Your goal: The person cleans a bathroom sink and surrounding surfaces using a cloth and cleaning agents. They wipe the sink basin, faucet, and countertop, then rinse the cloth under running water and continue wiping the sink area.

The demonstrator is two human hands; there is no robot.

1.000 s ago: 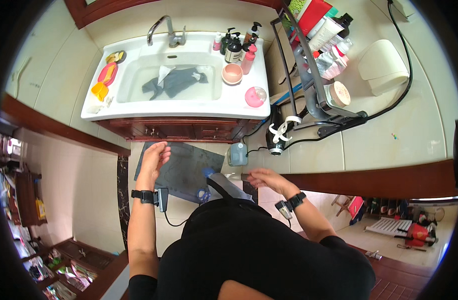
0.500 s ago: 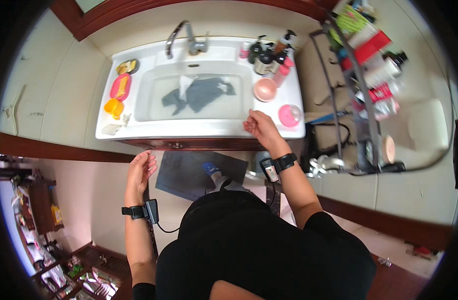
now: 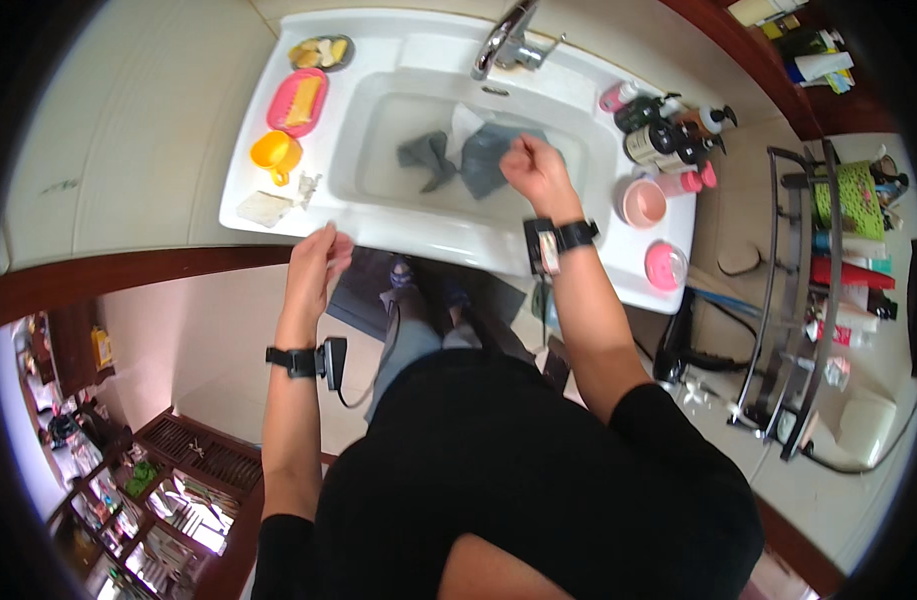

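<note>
My right hand (image 3: 539, 178) hangs over the washbasin (image 3: 379, 228), its fingers curled in with nothing visible in them. Below it, a dark grey cloth (image 3: 487, 165) lies in the cloudy water, with another dark grey part (image 3: 429, 155) to its left and a white piece (image 3: 465, 122) between them. I cannot tell whether these are one garment. By the basin's front left edge is my left hand (image 3: 319, 262), loosely bent, fingers somewhat apart and slightly blurred, holding nothing. Each wrist wears a black strap with a small device.
A chrome faucet (image 3: 503, 45) stands behind the basin. Left rim: a pink soap dish (image 3: 320, 100), a yellow cup (image 3: 275, 150). Right rim: pump bottles (image 3: 649, 144), a pink bowl (image 3: 644, 204), a round pink container (image 3: 665, 266). Farther right, a dark metal rack (image 3: 827, 300) holds toiletries.
My view has turned and come nearer the basin. My right hand has moved from the front rim to over the cloth; my left hand has come up to the basin's front edge.
</note>
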